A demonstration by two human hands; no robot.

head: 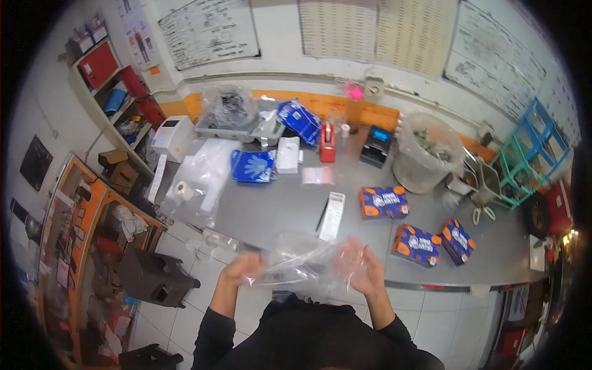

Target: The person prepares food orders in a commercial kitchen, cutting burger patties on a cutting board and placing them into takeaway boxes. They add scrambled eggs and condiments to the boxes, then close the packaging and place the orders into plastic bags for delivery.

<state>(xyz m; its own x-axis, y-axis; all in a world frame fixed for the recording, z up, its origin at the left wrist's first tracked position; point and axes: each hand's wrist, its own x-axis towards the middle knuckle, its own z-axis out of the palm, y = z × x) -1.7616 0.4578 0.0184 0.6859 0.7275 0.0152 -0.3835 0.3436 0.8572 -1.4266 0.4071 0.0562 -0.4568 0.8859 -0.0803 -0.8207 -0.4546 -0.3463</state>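
A clear plastic bag stretches between my two hands, in front of my body at the near edge of the metal table. My left hand grips one side of it. On the other side my right hand is inside or behind the film, fingers spread upward; which of the two I cannot tell. Just beyond the bag lie a printed paper slip and a dark pen. To the right are three blue and orange printed boxes, one farther back, another nearer and a third beside it.
A white label printer, plastic bags, blue glove packets, a red tape dispenser and a black receipt printer line the back. Right stand a lined bin, scissors and a rack. A stool stands left.
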